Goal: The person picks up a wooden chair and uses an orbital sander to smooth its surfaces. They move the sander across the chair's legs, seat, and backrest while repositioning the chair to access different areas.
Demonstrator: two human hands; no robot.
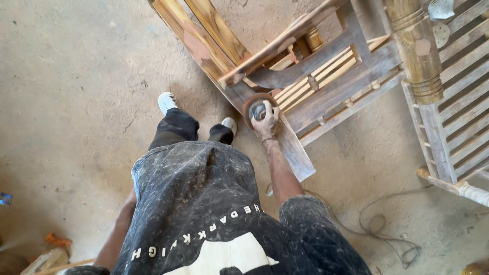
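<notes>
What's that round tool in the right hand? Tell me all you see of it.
The sander has a round, rust-brown disc with a grey metal hub. It is dusty and lies flat against a slanting wooden rail of the furniture frame. The right hand grips it from below; its body is mostly hidden.

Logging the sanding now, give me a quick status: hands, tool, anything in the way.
Right hand gripping round brown disc sander, pressed on grey wooden furniture rail. Left hand out of view. Loose power cord on dusty floor beside.

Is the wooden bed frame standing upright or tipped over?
Tipped. The wooden bed frame lies on its side on the dusty floor, slats facing sideways; the right hand presses a disc sander against its rail.
</notes>
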